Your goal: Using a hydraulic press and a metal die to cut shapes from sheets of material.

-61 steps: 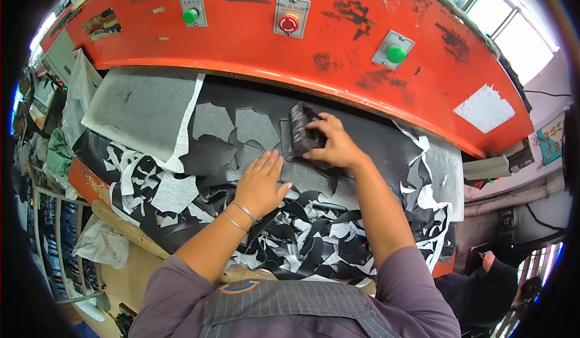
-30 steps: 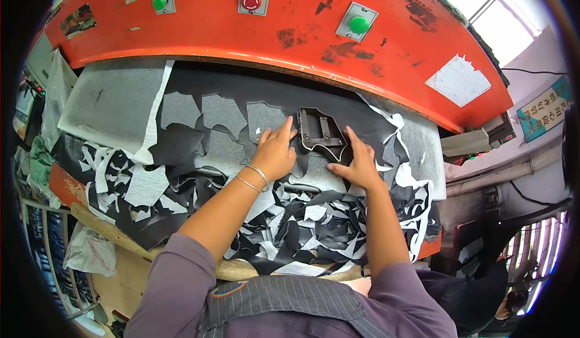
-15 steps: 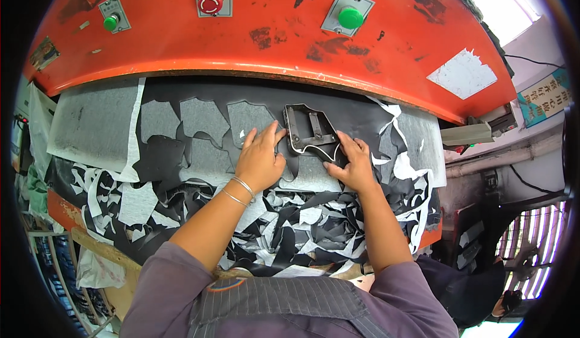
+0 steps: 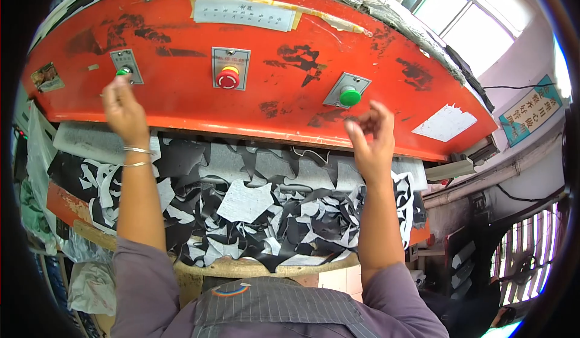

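My left hand (image 4: 125,113) is raised to the left green push button (image 4: 123,71) on the red machine front, its fingertips overlapping it; whether they press it I cannot tell. It holds nothing. Just below the right green push button (image 4: 350,96), my right hand (image 4: 376,134) hangs in the air with fingers apart and bent, also empty. Beneath the red machine head (image 4: 181,105) lies dark sheet material with shaped cut-outs (image 4: 275,161). A thin pale curved edge of the cutting die (image 4: 311,154) peeks out there; the rest is hidden under the head.
A red emergency stop knob (image 4: 228,77) sits between the green buttons. Black and white offcuts (image 4: 302,217) heap along the table front, with a larger pale piece (image 4: 244,201) on top. A wooden edge (image 4: 266,268) runs nearest me. Plastic bags (image 4: 92,286) hang at the left.
Both hands have left the cutting die and risen to the machine front, left hand leftward, right hand up. The view has tilted upward, and the head now covers most of the die.
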A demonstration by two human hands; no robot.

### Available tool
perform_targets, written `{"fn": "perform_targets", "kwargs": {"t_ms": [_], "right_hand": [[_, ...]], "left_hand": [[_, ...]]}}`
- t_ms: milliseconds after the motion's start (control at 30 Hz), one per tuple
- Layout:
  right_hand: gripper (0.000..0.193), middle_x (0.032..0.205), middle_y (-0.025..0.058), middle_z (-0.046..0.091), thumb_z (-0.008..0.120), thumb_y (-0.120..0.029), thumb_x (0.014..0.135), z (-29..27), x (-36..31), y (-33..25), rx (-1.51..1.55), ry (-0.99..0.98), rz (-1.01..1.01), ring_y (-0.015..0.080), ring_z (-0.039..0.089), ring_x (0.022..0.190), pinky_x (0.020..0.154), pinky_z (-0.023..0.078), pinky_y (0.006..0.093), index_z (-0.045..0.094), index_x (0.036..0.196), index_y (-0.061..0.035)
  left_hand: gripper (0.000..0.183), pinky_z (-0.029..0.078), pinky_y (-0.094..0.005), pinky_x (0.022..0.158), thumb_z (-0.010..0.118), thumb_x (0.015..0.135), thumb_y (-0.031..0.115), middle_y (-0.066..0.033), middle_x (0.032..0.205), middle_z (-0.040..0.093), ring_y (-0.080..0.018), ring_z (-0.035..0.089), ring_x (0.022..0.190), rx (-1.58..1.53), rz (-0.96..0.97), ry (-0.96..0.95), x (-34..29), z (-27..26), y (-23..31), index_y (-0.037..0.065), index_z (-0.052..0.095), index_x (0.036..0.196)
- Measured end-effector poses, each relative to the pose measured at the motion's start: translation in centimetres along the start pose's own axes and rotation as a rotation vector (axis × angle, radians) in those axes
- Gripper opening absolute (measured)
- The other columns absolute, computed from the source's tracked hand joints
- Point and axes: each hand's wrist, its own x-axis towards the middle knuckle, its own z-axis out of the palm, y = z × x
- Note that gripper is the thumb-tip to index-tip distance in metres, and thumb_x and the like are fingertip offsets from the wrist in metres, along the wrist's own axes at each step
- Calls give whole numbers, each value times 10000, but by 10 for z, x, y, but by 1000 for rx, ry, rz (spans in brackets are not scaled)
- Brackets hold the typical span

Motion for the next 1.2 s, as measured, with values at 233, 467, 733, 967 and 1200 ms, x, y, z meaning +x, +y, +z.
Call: {"fn": "perform_targets", "kwargs": {"t_ms": [233, 467, 733, 967, 1200], "right_hand": [[238, 701, 26, 560, 703, -109, 848, 1, -34, -23, 203, 132, 21, 95, 514, 605, 567, 444, 245, 511, 958, -24], [392, 900, 139, 638, 721, -366, 763, -19, -218, -75, -223, -914, -28, 329, 612, 859, 754, 495, 402, 635, 984, -53], [390, 886, 89, 575, 760, -97, 590, -20, -282, -67, -410, -736, -81, 276, 578, 887, 760, 484, 370, 593, 940, -60], [370, 842, 99, 578, 752, -106, 579, -27, -256, -45, -348, -825, -139, 287, 595, 831, 717, 498, 385, 602, 914, -60], [512, 1146, 175, 626, 708, -363, 784, -28, -98, 15, -203, -987, 48, 348, 589, 1064, 888, 485, 410, 598, 1200, -86]], "left_hand": [[335, 408, -324, 642, 502, 973, 239, -92, 710, 524, -190, 490, 663, 324, -11, -473, 12, -80, 47, 11, 530, 730], [286, 510, -356, 747, 731, 778, 320, -79, 969, 656, -260, 633, 824, 45, -199, -1499, -184, -150, 147, 98, 698, 957], [373, 465, -392, 756, 744, 633, 148, -86, 843, 530, -272, 547, 853, 288, 88, -1407, -274, -159, 193, 75, 647, 985], [335, 465, -387, 769, 707, 604, 108, -92, 846, 545, -285, 545, 864, 333, -23, -1436, -270, -138, 196, 61, 661, 933], [372, 511, -401, 729, 650, 814, 433, -129, 921, 671, -307, 651, 852, 257, -361, -1888, -211, -54, 173, 107, 719, 978]]}}
